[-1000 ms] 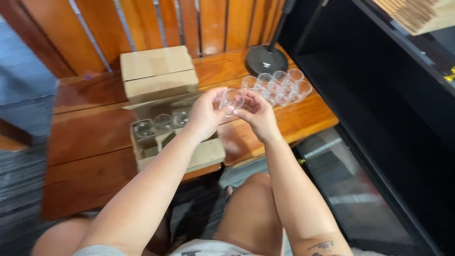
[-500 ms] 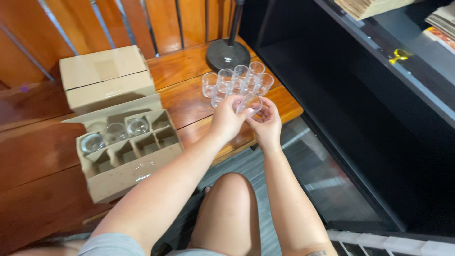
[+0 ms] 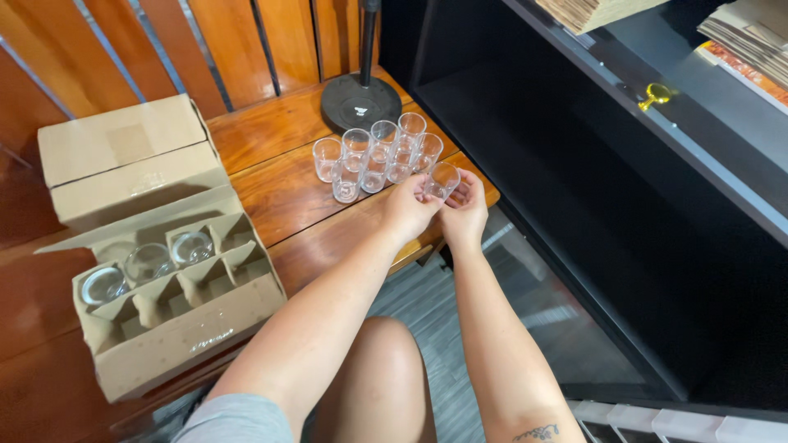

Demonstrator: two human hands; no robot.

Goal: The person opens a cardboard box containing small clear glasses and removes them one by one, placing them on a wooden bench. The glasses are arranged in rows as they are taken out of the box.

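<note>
Both hands meet at a clear glass [image 3: 444,180] at the table [image 3: 279,189] edge: left hand [image 3: 408,210] and right hand [image 3: 465,212] touch it. More glasses [image 3: 373,154] cluster just behind; an open carton [image 3: 168,299] holds three.

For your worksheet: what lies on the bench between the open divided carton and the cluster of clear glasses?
In the head view, only bare wooden bench lies between the open carton and the cluster of glasses; nothing stands on that stretch.

Bare forearms, grey shorts [image 3: 238,414], forearm tattoo [image 3: 538,432]
</note>
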